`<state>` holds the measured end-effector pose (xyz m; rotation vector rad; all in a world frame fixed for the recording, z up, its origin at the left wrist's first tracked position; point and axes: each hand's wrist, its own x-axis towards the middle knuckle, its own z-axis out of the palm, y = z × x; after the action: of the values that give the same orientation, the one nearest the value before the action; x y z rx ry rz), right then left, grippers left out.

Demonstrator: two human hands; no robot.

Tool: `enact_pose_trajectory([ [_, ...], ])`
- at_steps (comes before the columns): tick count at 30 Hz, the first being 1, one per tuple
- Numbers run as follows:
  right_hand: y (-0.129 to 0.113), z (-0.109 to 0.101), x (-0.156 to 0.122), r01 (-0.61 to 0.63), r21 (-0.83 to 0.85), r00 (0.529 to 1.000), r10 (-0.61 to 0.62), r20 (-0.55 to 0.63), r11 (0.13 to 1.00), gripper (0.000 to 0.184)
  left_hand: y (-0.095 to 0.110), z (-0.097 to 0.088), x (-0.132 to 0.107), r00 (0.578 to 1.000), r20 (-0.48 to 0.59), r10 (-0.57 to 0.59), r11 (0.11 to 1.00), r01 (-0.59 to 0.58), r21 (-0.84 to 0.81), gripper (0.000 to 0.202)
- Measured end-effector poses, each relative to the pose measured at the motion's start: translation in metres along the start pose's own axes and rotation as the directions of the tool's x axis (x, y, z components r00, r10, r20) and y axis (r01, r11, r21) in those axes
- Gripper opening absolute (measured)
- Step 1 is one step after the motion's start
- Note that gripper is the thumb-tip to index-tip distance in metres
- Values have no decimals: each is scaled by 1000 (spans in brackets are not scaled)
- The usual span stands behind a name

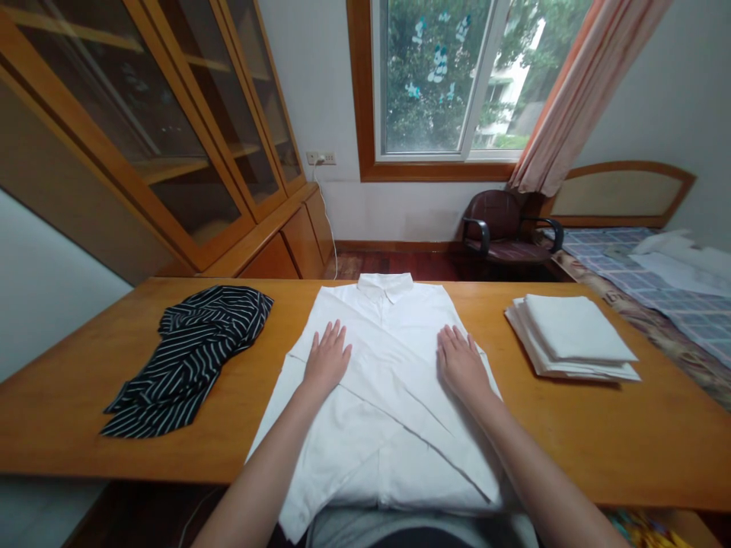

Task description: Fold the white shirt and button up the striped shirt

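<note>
A white collared shirt [377,396] lies spread on the wooden table, its collar towards the window. Its sleeves are folded diagonally across the front and cross each other. My left hand [330,355] rests flat on the shirt's left side below the shoulder, fingers extended. On the right side, my right hand [461,361] also lies palm down on the cloth with its fingers stretched out. Neither hand grasps anything. The shirt's lower part reaches the near table edge, and one cuff hangs over it at the left.
A crumpled black-and-white striped garment [197,358] lies on the table [571,434] at the left. To the right sits a stack of folded white cloth [574,335]. Beyond the table are a glass-door cabinet [188,137], an office chair [502,228] and a bed [662,266].
</note>
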<state>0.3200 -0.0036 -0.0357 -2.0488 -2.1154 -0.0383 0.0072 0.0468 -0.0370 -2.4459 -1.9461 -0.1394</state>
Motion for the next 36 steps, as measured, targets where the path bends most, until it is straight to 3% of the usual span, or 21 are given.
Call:
enact_pose_trajectory([
  [6,-88,4,-9,147,170,987,-155,38,974,53,50,4,-33,987,-45,155,986,-158,-54,56],
  [10,-103,13,-19,194,177,980,-200,17,965,56,46,9,-37,989,-68,131,990,-134,-33,56],
  [16,-67,11,-24,193,125,979,-199,33,973,62,10,12,-30,995,-78,63,997,-61,36,56],
  [24,8,16,-34,105,47,994,-104,-18,993,63,-37,11,-34,998,-57,-26,997,30,71,61],
  [28,37,19,-33,60,33,998,-60,-26,998,61,-51,11,-35,998,-56,-28,997,32,76,61],
  [32,45,18,-30,55,45,998,-54,-13,997,60,-56,10,-36,999,-49,4,1000,-3,24,57],
  [36,32,13,-27,-1,82,1000,2,-6,997,54,-52,2,-45,997,-9,83,993,-83,-82,52],
])
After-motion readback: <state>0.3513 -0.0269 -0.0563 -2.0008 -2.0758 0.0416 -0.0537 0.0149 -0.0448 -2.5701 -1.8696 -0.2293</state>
